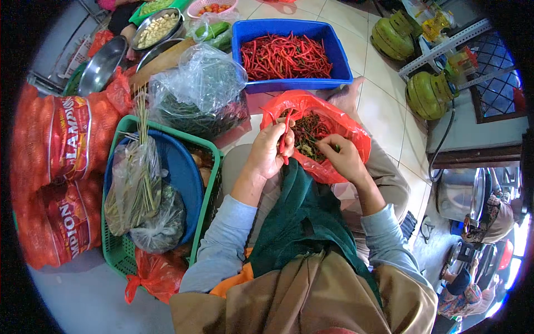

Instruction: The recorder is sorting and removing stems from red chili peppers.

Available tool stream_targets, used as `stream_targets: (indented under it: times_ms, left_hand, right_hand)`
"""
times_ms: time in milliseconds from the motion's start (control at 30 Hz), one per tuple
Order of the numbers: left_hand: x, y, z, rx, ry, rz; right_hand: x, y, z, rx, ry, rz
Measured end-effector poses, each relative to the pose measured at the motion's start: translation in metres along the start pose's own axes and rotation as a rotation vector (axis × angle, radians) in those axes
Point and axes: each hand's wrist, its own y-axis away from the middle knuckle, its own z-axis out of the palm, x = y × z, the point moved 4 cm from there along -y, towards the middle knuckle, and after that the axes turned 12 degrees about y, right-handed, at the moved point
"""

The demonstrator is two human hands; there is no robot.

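My left hand (pixel 271 146) is closed around a few red chilies (pixel 284 140), over the left rim of a red plastic bag (pixel 352 135). The bag lies open before me, with thin chilies, green stems and scraps (pixel 311 133) inside. My right hand (pixel 342 156) is over the bag's right part, its thumb and fingertips pinched together near the stems; whether it holds a stem I cannot tell. Beyond the bag stands a blue plastic tub (pixel 292 86) heaped with red chilies (pixel 285 56).
At left stand a green plastic crate (pixel 213 152) with a blue basin (pixel 179 156) and red mesh sacks (pixel 37 137). A clear bag of greens (pixel 196 96) lies beyond the crate. Green gas cylinders (pixel 427 96) stand at right. Other people are at upper left and far right.
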Motion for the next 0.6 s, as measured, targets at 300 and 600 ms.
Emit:
stream_targets:
  times_ms: [300,600]
  left_hand:
    - [0.052,-0.060,0.023,0.275,0.012,0.177]
    - [0.110,-0.204,0.008,0.271,-0.268,0.141]
  right_hand:
    - [-0.062,-0.087,-0.008,-0.205,-1.009,0.268]
    - [0.019,-0.248,-0.013,0.017,-0.759,0.226]
